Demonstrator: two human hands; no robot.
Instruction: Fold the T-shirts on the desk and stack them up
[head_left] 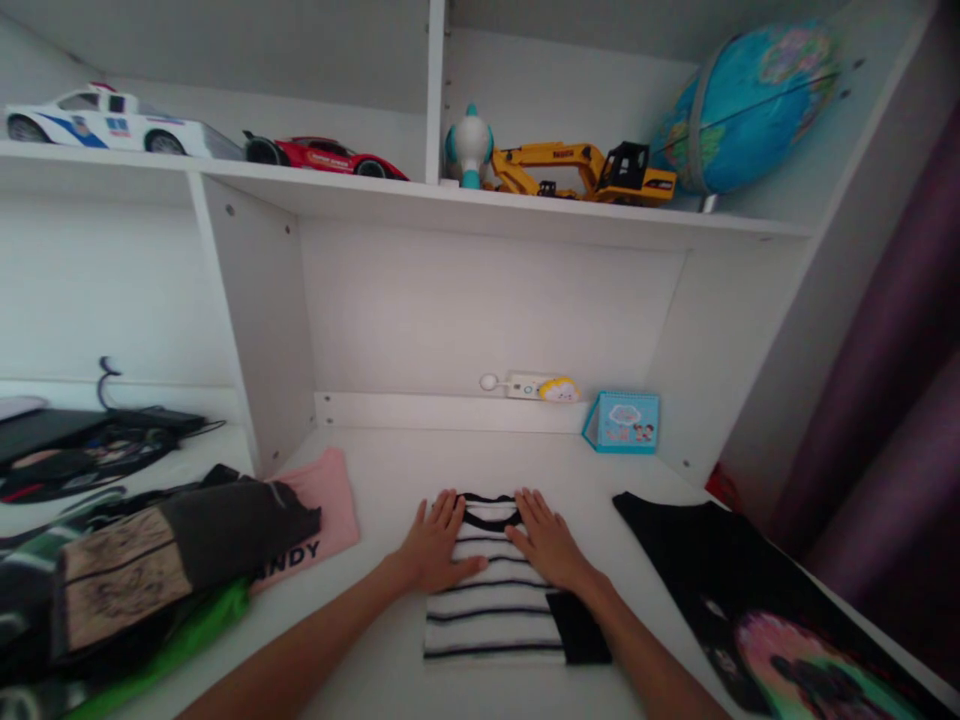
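Note:
A white shirt with black stripes [495, 605] lies folded on the white desk, its dark neckline pointing away from me. Its lower right corner is solid black. My left hand [442, 545] rests flat on the shirt's upper left side, fingers stretched out beside the collar. On the upper right side, my right hand [547, 540] lies flat too, fingers extended forward and thumb toward the middle. Neither hand grips the cloth. My right forearm crosses over part of the black corner.
A pile of clothes [172, 560] sits at the left, over a pink shirt [330, 500]. On the right is a black shirt [705, 570] with a colourful print. A blue desk calendar [626, 422] stands behind. Toys and a globe [750, 110] occupy the shelf above.

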